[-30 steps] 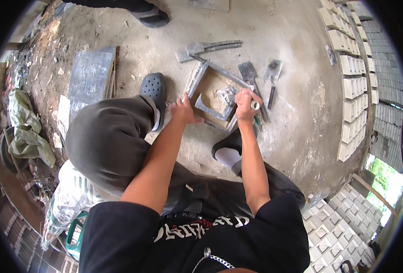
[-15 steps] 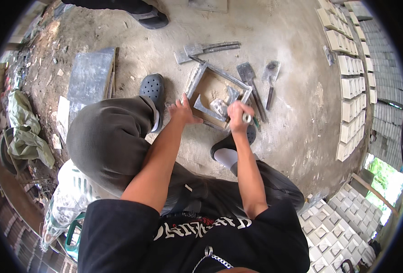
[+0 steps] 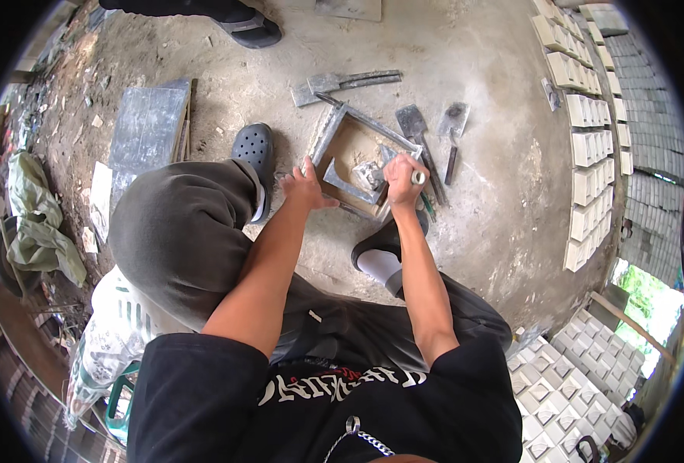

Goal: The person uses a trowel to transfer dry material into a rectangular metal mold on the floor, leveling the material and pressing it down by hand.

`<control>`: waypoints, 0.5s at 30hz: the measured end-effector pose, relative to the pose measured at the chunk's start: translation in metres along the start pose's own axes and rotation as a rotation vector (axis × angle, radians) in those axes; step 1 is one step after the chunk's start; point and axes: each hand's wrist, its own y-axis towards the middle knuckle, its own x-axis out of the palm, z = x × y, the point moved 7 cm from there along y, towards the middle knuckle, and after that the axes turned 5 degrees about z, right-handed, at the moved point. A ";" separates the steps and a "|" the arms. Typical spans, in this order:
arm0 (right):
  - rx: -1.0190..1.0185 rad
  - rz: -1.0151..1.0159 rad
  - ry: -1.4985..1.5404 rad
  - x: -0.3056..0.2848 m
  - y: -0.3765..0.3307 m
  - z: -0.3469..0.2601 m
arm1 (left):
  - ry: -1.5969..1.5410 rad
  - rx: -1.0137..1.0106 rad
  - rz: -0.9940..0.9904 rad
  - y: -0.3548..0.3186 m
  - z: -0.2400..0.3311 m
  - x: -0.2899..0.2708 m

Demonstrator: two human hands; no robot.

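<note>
A square grey mould frame [image 3: 328,133] lies on the floor between my feet, with tan powdery material [image 3: 359,141] inside. A dark curved-edged piece [image 3: 347,185] sits along its near inner side. My left hand [image 3: 307,189] rests at the frame's left corner, fingers and thumb apart. My right hand [image 3: 403,179] is closed around a short tool [image 3: 418,177] whose round pale handle end sticks out of the fist. A whitish lump [image 3: 367,176], perhaps the tool's head, shows beside that hand inside the frame; its exact kind is unclear.
Two flat-bladed tools [image 3: 411,121] [image 3: 453,121] lie right of the frame, another [image 3: 322,85] beyond it. Dark boards [image 3: 150,123] are stacked at left. Rows of pale tiles [image 3: 589,147] line the right side; more patterned tiles [image 3: 562,397] stand lower right. Another person's foot [image 3: 253,32] is at the top.
The whitish lump and my right hand have shifted slightly within the frame. My left hand stays at the frame's left corner. The whole view has shifted a little.
</note>
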 end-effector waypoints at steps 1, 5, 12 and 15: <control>0.017 0.027 0.011 0.007 0.003 -0.006 | -0.003 0.002 -0.005 -0.001 -0.002 -0.001; -0.081 0.055 0.023 0.003 0.002 -0.004 | -0.006 0.010 -0.029 -0.002 -0.001 -0.002; -0.024 0.077 -0.018 0.021 0.007 -0.001 | -0.004 -0.001 -0.023 -0.003 -0.001 -0.001; 0.062 -0.058 -0.032 0.020 0.021 0.019 | -0.015 0.017 -0.018 -0.002 0.001 -0.001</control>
